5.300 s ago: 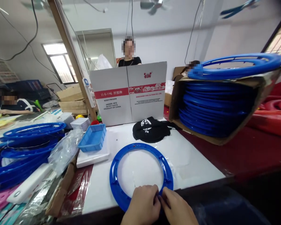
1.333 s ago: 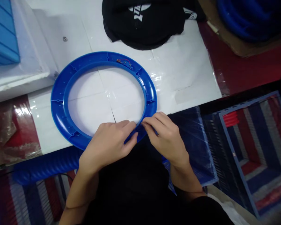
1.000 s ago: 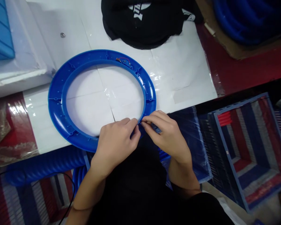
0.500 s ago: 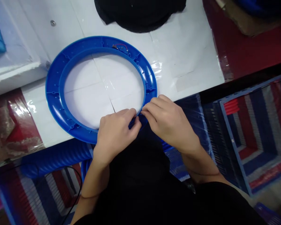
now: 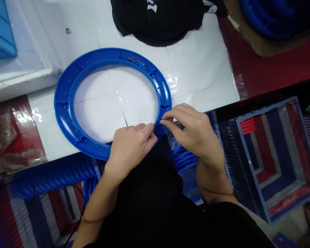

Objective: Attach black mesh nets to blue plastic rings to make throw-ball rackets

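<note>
A blue plastic ring [image 5: 63, 119] lies on the table with its hollow, ribbed side up, its near edge reaching over the table's front edge. A small part with a red wire [image 5: 136, 59] sits in its channel at the far right. My left hand [image 5: 131, 148] is closed over the ring's near right part, thumb against the forefinger; what it pinches is hidden. Just right of it, my right hand [image 5: 193, 129] pinches with thumb and forefinger over the channel. A thin strand seems to run between the fingertips, too small to name.
Black cloth [image 5: 157, 24] lies on the white-covered table [image 5: 196, 69] behind the ring. White foam [image 5: 36, 72] and a light blue bin [image 5: 1, 31] stand at left. Below the table are a striped-lined crate [image 5: 276, 155] at right and blue ribbed tubing [image 5: 57, 174] at left.
My right hand has drawn slightly right, away from the left, its thumb and forefinger still pinched. My left hand stays at the ring's near edge. The camera view has shifted a little.
</note>
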`<state>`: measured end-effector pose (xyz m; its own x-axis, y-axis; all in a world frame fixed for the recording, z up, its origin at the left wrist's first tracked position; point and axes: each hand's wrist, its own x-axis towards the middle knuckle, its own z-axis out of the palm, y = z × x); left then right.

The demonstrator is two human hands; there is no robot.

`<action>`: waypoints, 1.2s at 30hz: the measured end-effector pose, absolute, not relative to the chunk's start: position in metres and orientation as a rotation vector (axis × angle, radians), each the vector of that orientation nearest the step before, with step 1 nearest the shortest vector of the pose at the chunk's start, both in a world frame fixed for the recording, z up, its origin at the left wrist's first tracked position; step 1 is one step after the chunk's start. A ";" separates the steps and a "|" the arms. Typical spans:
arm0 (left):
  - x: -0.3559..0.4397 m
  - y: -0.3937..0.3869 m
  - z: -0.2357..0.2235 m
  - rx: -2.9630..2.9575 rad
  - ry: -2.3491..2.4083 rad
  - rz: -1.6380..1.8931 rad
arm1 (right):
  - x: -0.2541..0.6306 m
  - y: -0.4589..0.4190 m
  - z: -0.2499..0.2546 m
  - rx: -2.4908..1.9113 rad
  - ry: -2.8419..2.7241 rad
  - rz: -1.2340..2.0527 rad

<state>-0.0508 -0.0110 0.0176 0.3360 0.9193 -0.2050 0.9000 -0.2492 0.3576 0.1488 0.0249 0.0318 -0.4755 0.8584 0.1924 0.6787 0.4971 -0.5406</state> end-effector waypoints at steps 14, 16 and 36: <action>-0.055 -0.013 0.012 2.270 1.557 0.187 | 0.145 0.020 0.004 -1.268 -2.239 0.449; -0.056 -0.013 0.012 2.276 1.545 0.196 | 0.146 0.019 0.001 -1.266 -2.181 0.488; -0.022 -0.010 0.031 2.251 1.639 0.013 | 0.145 0.005 0.011 -1.543 -2.193 0.602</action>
